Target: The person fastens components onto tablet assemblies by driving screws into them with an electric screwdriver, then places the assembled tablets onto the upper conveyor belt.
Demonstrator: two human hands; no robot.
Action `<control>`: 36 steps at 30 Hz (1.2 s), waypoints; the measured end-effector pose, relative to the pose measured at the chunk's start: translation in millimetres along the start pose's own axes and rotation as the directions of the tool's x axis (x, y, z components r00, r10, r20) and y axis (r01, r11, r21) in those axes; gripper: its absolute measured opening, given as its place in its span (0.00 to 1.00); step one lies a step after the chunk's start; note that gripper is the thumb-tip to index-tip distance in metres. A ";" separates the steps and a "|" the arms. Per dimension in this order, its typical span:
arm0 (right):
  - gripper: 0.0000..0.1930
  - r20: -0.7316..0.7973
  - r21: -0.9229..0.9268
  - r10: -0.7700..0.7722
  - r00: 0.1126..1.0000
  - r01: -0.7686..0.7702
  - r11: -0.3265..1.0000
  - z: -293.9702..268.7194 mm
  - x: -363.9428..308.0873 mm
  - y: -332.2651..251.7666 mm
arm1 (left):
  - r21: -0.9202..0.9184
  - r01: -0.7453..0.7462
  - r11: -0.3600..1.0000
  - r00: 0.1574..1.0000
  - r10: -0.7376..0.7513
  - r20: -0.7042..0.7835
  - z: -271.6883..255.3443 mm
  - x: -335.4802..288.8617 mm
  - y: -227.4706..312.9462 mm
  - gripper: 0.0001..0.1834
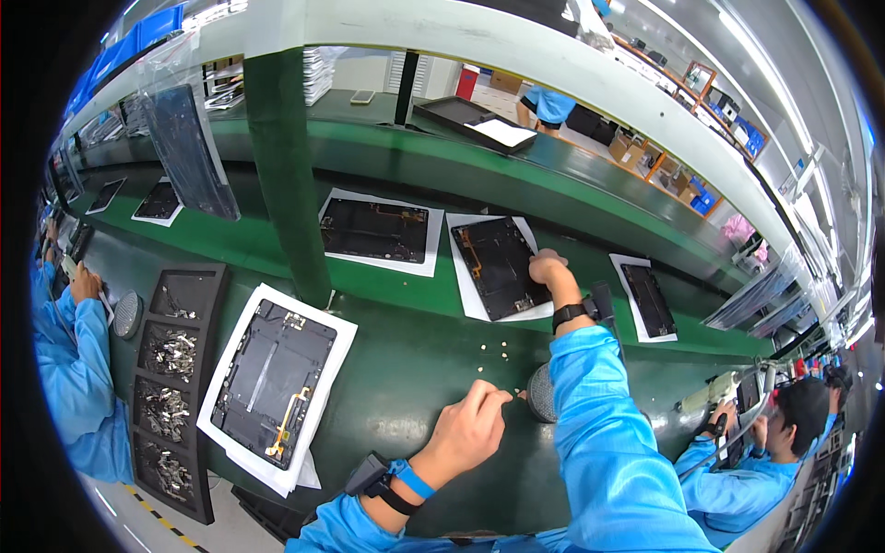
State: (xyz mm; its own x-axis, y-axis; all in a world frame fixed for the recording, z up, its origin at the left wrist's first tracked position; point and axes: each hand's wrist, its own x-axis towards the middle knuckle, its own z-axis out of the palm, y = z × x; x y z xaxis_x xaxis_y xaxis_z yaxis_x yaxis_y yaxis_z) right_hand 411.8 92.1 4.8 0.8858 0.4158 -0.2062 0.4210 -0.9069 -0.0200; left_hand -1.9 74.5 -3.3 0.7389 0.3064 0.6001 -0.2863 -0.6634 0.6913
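Touching black panel's [493, 267] edge, right hand [549, 267] has room alongside.

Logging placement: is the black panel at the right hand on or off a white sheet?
On: white sheet extends beyond the black panel.

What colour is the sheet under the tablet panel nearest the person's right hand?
The sheet is white; it shows best in the head view.

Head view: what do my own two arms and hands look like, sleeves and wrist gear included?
Both forearms wear bright blue, wrinkled sleeves: left sleeve, right sleeve. The left hand and right hand show no gloves. The left wrist carries a blue strap, a black band and a dark boxy device; the right, a black strap and a similar dark block.
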 end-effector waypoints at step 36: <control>0.17 -0.081 0.792 0.062 0.995 0.027 0.609 92.7 -473.1 180.8 | -0.522 0.843 0.128 0.451 -0.696 0.558 -18.5 -106.0 76.8 0.20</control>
State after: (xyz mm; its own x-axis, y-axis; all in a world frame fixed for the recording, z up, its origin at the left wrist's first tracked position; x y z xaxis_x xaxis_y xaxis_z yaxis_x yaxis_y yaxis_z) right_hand 50.7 -275.0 8.0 0.9231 0.3630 -0.1270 0.1254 -0.5963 -0.7929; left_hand -113.4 3.7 -6.4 0.8734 0.2188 -0.4351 0.2679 0.5303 0.8044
